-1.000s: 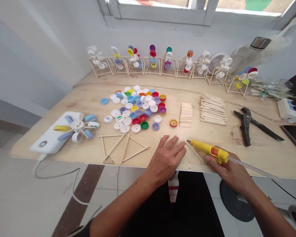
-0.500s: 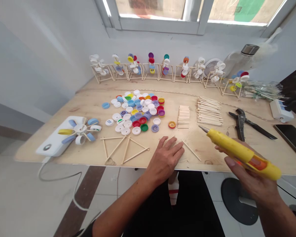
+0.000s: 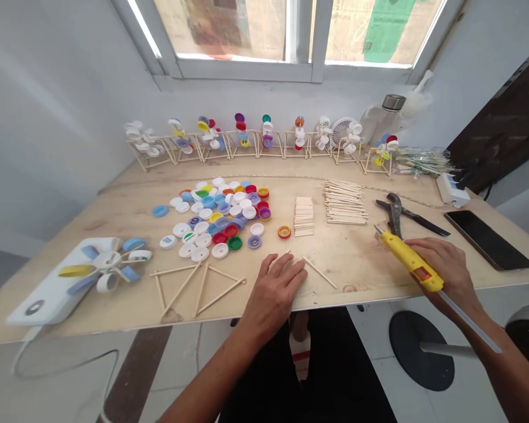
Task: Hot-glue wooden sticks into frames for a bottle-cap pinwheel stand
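Observation:
My left hand (image 3: 277,289) lies on the table's front part with its fingers apart; a bit of stick shows at its fingertips, and what is beneath the palm is hidden. Just right of it lies a loose stick (image 3: 320,272). My right hand (image 3: 445,273) is wrapped round a yellow glue gun (image 3: 412,260), whose metal tip points up and left and whose glue stick sticks out at the back. Two triangles of sticks, the left one (image 3: 180,298) and the right one (image 3: 220,298), lie left of my left hand.
Bottle caps (image 3: 220,249) lie heaped at centre left. Short sticks (image 3: 304,216), long sticks (image 3: 346,202), pliers (image 3: 395,214) and a phone (image 3: 489,239) are further right. A cap wheel (image 3: 108,260) rests on a white power bank (image 3: 53,299). Cap-and-stick models (image 3: 242,138) line the back.
The view has shifted, so the window shows more. My right hand has turned the glue gun and brought it over the table edge near the pliers. My left hand stays on the table.

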Demonstrator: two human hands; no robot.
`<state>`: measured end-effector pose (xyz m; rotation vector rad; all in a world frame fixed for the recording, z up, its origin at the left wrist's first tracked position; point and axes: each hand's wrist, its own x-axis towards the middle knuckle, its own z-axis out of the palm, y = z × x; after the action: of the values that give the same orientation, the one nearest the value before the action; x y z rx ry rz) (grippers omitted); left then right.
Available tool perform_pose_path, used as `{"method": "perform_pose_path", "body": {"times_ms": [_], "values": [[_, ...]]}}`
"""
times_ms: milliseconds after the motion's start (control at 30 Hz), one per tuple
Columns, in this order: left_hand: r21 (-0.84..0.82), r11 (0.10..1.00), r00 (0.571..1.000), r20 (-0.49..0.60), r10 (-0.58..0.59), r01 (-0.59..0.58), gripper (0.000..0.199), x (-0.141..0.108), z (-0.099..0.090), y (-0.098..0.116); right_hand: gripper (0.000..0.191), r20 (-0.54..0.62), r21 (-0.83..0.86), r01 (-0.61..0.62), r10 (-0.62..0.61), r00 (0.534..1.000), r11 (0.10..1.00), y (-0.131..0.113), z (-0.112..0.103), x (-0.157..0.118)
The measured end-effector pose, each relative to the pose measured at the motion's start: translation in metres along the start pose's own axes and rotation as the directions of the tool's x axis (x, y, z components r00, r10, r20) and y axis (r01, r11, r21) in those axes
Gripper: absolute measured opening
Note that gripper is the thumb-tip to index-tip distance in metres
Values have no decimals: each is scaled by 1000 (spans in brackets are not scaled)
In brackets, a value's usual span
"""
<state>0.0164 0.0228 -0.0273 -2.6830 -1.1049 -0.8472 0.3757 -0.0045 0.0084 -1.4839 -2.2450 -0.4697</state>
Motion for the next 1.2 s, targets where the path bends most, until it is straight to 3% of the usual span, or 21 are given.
{"method": "perform_pose_path", "body": {"times_ms": [167, 333, 467, 667, 933, 1067, 1167, 1200], "values": [[12, 1000, 1000, 0, 5, -5, 24, 0, 0, 0, 28, 47, -138, -56, 63, 997, 989, 34, 5, -3], [16, 1000, 1000, 5, 8, -8, 24, 0, 1, 0, 29, 140, -230, -71, 105, 985, 971, 51, 14, -6], [12, 1000, 1000, 6, 9, -9, 25, -1, 2, -1, 35, 237, -186, -74, 118, 964, 980, 57, 16, -8], [7, 1000, 1000, 7, 0, 0, 24, -1, 1, 0, 44, 217, -53, -6, 17, 976, 999, 61, 9, -7], [12, 1000, 999, 50, -7, 7, 24, 0, -2, 1, 57, 219, -47, -119, 126, 967, 992, 74, 3, -17], [4, 1000, 998, 69, -12, 12, 24, -1, -2, 0, 52, 39, -118, -150, 155, 987, 982, 52, -14, -12], [1, 1000, 998, 65, -10, 10, 24, -1, -1, 0, 42, -125, -82, -350, 339, 933, 933, 9, -24, 0], [2, 1000, 998, 65, -9, 8, 24, -1, -1, 0, 34, -118, -22, -358, 353, 928, 933, -9, -24, 6]]}}
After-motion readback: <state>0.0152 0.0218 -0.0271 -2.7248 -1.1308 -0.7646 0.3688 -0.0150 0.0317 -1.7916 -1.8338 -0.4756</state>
